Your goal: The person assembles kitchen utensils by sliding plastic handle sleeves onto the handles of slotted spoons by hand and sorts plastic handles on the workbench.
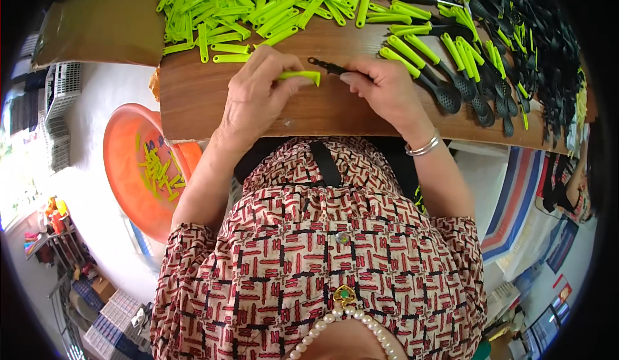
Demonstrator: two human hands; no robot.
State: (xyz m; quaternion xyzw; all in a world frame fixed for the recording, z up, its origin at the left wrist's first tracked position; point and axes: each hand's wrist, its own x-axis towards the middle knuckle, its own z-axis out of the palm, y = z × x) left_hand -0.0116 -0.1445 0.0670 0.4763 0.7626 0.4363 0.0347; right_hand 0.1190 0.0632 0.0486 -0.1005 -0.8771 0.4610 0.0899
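My left hand pinches a lime-green plastic handle sleeve between thumb and fingers, its one end pointing right. Facing it, my right hand grips a black utensil by its thin notched shank, which points left toward the sleeve. A small gap separates the two parts. The utensil's other end is hidden by my right hand. Beyond my left hand lies a big heap of loose green handle sleeves. To the right of my right hand rest several black slotted spoons with green handles fitted on.
All this is on a brown wooden table. A dense pile of black utensils covers its right side. An orange tub with some green handles stands below at the left. A cardboard sheet is at the far left; a striped bag sits low right.
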